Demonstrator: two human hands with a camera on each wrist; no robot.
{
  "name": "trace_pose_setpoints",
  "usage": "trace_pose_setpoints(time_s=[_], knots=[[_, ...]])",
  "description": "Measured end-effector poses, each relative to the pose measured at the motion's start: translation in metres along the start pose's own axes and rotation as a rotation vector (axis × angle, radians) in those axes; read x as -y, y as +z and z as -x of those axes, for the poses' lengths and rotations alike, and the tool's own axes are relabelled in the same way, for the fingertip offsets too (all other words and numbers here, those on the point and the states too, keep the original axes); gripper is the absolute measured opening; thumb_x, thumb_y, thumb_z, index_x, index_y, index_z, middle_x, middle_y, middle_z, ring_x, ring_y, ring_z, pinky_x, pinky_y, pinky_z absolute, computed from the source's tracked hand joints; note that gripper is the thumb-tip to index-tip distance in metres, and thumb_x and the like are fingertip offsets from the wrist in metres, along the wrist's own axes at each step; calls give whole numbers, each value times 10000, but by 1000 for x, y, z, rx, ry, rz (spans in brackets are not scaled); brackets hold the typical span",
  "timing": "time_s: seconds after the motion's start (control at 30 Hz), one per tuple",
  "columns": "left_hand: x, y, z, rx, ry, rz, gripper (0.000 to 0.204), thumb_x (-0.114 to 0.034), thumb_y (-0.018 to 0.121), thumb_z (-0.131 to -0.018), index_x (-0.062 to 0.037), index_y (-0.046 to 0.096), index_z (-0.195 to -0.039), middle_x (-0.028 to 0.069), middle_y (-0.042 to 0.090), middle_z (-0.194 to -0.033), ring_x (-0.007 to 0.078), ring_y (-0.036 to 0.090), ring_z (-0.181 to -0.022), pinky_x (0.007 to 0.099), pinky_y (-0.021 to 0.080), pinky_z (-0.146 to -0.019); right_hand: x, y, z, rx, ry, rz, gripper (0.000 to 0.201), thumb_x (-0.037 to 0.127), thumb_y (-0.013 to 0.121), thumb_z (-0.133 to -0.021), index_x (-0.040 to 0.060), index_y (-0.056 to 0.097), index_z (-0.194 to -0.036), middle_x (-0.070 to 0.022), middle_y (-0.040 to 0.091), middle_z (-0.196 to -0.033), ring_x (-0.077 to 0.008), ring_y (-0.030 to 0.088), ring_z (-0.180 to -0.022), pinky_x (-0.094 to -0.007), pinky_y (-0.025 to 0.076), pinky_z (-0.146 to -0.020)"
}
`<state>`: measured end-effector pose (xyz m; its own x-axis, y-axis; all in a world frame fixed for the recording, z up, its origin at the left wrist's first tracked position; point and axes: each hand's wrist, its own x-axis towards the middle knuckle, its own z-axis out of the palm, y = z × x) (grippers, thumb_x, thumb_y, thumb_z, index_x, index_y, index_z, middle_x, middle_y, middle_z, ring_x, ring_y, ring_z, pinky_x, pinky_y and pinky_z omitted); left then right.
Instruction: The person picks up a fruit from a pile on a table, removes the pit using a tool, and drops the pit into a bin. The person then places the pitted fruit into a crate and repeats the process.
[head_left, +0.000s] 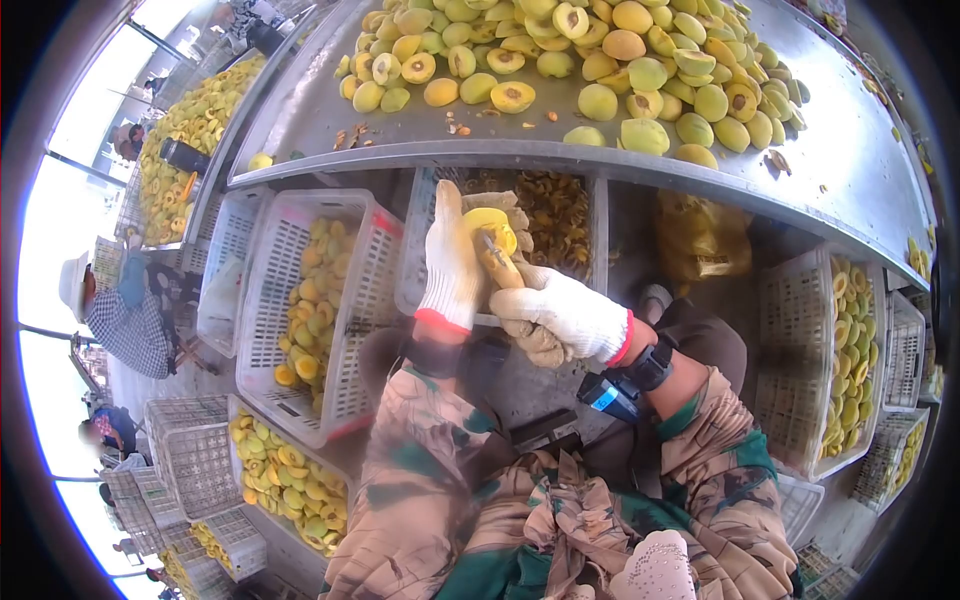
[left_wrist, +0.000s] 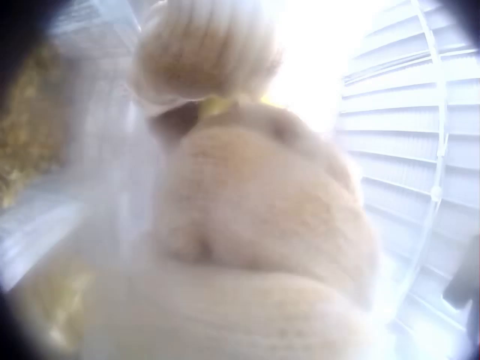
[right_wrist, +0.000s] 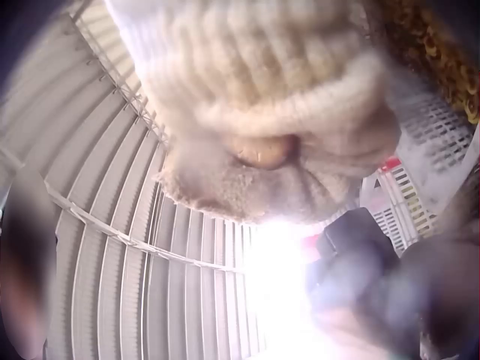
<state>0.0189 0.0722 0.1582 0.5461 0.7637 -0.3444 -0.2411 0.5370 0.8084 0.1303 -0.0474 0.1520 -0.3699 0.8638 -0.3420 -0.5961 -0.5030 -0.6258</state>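
Note:
Both hands wear off-white knit gloves and meet over the floor crate in the head view. My left hand (head_left: 452,262) grips a cut yellow peach (head_left: 488,220), thumb pointing up along its side. My right hand (head_left: 560,315) holds a short tool (head_left: 503,268) with a wooden handle, its small metal tip against the peach's cut face. In the right wrist view, the handle's rounded end (right_wrist: 262,150) shows between the gloved fingers. The left wrist view is blurred, with the glove (left_wrist: 255,195) covering most of the peach.
A metal table (head_left: 420,150) heaped with whole and halved peaches (head_left: 600,60) stands in front. Below it are a crate (head_left: 415,255) of brown scraps and a golden sack (head_left: 703,240). Peach-filled crates stand left (head_left: 262,300) and right (head_left: 795,360). Other people work at far left.

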Motion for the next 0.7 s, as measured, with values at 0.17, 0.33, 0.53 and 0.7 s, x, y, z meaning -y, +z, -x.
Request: trace_pose_setpoints(time_s=[0.17, 0.33, 0.53, 0.7], knots=[[-5, -1, -1, 64, -204, 132, 603, -572, 389, -1020, -19, 626, -1063, 125, 665, -840, 265, 649, -671, 369, 566, -605, -6, 2, 1, 50, -46, -67, 127, 195, 645, -952, 137, 561, -1028, 64, 515, -715, -36, 470, -511, -210, 345, -422], [-9, -27, -12, -41, -51, 163, 605, -560, 429, -1013, 7, 634, -1064, 129, 682, -888, 258, 662, -757, 357, 556, -678, 3, 9, 8, 93, -26, -157, 103, 194, 635, -948, 134, 552, -959, 63, 490, -684, -44, 438, -486, -212, 323, -409], [-91, -131, 34, -748, 364, -949, 518, -464, 489, -994, -48, 596, -1283, 181, 641, -1182, 311, 643, -1053, 412, 498, -933, 4, 1, 23, -150, -10, 108, 233, 286, 651, -933, 93, 525, -910, 20, 478, -637, -79, 441, -443, -248, 382, -401], [-125, -51, -19, -495, 677, -1491, 501, -411, 596, -919, -121, 582, -1327, 190, 587, -1308, 358, 589, -1173, 442, 432, -1017, 19, 5, 28, -196, -74, 147, 225, 270, 639, -949, 95, 501, -923, 12, 491, -675, -64, 438, -455, -231, 367, -393]])
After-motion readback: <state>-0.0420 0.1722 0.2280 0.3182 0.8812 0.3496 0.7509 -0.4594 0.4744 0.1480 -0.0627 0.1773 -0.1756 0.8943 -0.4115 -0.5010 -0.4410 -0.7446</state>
